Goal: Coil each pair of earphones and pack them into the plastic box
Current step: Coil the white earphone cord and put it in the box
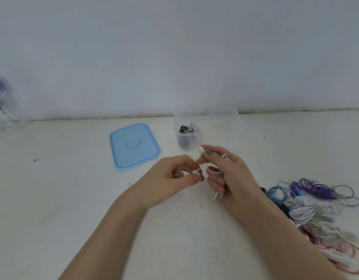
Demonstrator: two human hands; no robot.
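Your right hand (229,174) grips the white earphones (212,170), with the cord looped round its curled fingers (214,181) and one earbud (200,149) sticking out at the top. Your left hand (174,174) pinches the other earbud (196,173) between thumb and fingertip. Both hands are above the middle of the worktop (53,199).

The cord looks very light, thin and floppy. It will likely spring open if you let go, and it can tangle fast. Hold the bundle in the middle, where the loops cross, and keep the little buds tucked in. Don't pull hard near a bud, because the thin wire there could break.

The plastic box (225,122) sits at the back edge of the worktop with a few coiled pairs inside. Its blue lid (134,146) lies flat beside it. A pile of earphones (316,211) waits near the right edge.

I can't see any words or brand names on anything.
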